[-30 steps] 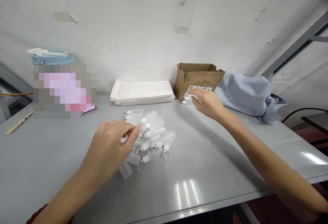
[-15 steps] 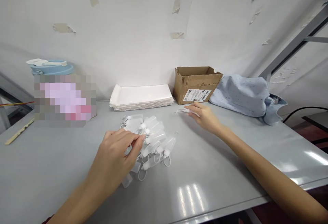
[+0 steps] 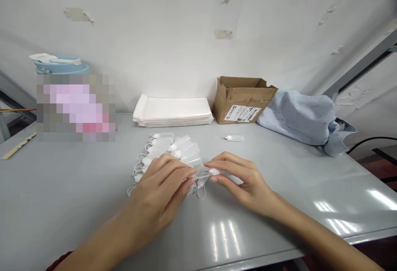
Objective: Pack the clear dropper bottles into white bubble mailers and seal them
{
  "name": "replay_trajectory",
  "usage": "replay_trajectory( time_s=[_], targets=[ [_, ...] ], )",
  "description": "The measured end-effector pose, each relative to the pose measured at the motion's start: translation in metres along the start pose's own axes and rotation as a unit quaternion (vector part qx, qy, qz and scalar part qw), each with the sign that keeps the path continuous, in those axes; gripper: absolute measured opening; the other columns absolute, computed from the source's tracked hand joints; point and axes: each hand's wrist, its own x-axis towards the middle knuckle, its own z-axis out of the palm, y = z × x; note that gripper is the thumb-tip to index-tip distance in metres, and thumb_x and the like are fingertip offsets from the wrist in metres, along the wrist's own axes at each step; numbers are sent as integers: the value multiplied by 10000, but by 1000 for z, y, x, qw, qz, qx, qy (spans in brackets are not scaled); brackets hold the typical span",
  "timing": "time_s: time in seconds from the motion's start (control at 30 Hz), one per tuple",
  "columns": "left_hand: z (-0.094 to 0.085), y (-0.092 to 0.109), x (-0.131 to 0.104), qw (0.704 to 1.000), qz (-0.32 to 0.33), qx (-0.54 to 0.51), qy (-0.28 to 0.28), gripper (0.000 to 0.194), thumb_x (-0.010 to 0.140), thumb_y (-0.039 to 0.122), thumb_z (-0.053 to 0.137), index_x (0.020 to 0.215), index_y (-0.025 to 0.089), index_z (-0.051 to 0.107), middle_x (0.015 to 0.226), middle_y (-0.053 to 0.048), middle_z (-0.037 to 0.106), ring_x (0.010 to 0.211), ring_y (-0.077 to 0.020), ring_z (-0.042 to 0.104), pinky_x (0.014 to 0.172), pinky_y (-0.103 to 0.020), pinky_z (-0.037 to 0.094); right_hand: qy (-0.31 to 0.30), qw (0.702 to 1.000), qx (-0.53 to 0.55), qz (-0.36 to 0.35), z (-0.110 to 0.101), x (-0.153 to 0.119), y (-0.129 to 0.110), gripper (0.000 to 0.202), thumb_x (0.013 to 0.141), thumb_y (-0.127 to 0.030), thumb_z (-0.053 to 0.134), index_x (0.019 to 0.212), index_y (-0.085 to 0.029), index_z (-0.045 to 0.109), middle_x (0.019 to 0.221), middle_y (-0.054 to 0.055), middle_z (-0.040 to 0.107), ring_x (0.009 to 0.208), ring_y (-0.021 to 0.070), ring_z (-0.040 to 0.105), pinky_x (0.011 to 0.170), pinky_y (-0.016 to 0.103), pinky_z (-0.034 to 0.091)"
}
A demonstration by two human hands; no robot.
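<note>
My right hand (image 3: 245,180) grips a small translucent needle-tip bottle (image 3: 214,172) near its white neck, its thin metal tip pointing left. Pinched in my left hand (image 3: 167,184) is the far end of that bottle's white cap strap (image 3: 203,176); the fingertips hide the cap itself. Just behind and under my left hand lies a pile of similar small bottles (image 3: 190,151) with white looped straps. A single bottle (image 3: 235,138) rests apart on the table behind my right hand, its strap sticking out to the left.
A stack of white envelopes (image 3: 176,109) lies against the wall, beside an open cardboard box (image 3: 248,99). Light blue speckled cloth (image 3: 297,116) is bunched at the right. At the left are a blurred-out pink item (image 3: 77,107), a blue container (image 3: 62,67) and a ruler-like strip (image 3: 19,146).
My right hand has let go of one bottle at the back and come forward to hold another. My left hand has moved right, from the pile to that bottle's strap.
</note>
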Motion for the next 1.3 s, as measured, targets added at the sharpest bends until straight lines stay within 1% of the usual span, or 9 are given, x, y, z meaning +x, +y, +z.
replay_trajectory(
  time_s=[0.1,0.2,0.3,0.47,0.67,0.87,1.03,1.17,1.3],
  targets=[
    [-1,2,0,1000,0,-5,7,227,880,53,522,1060,191,534,879,-30,643,847,-177,528,762,-336,425,0,1000,-16,-12,-1,-2,2,266,906,-155,534,1155,-190,620,940,82,643,849,170,627,720,316,546],
    [-3,4,0,1000,-4,-5,7,226,878,44,519,1046,195,535,870,-27,642,837,-173,530,761,-339,424,-2,1000,-8,-4,-2,-2,2,263,903,-154,540,1149,-188,625,935,81,646,842,165,626,717,313,544],
    [-3,4,0,1000,-4,-6,8,217,876,39,515,1021,199,537,856,-19,640,817,-167,528,752,-339,422,-5,999,23,27,-2,-1,-1,238,900,-183,555,1122,-203,639,906,64,665,804,160,628,696,312,537],
    [-1,5,0,1000,-12,-25,-7,220,867,40,531,1013,204,541,839,-18,636,815,-173,521,754,-345,415,-11,993,79,83,-4,-1,-4,197,879,-205,594,1059,-192,672,864,49,676,771,153,622,688,304,506],
    [-2,5,-1,1000,-18,-13,-14,159,878,79,540,983,199,540,828,-15,635,812,-170,527,742,-332,411,-17,987,101,125,-6,-1,-5,187,876,-266,604,1033,-204,684,859,42,676,767,156,619,679,301,494],
    [-4,3,1,1000,-25,4,-3,128,876,111,556,952,212,532,800,1,627,775,-166,529,720,-326,406,0,991,99,95,-7,0,-5,184,875,-251,605,1037,-208,682,861,47,681,781,159,630,703,313,510],
    [-5,4,0,999,-39,-4,-21,120,889,92,520,875,211,512,740,19,600,728,-154,513,697,-320,391,-4,995,80,63,-6,-2,-5,206,876,-187,593,1066,-207,669,879,55,679,796,162,630,710,317,520],
    [-5,7,-1,998,-38,-19,-39,125,884,93,530,919,213,517,769,8,605,754,-165,504,718,-333,390,-10,998,62,30,-4,-3,-5,227,875,-151,586,1088,-191,655,870,58,662,787,155,619,696,304,526],
    [-6,8,-1,998,-43,-34,-35,147,879,75,529,930,212,517,780,5,604,762,-166,499,739,-342,390,-12,999,42,13,-3,-3,-5,239,878,-141,578,1104,-184,643,865,61,646,783,155,613,688,302,534]
  ],
)
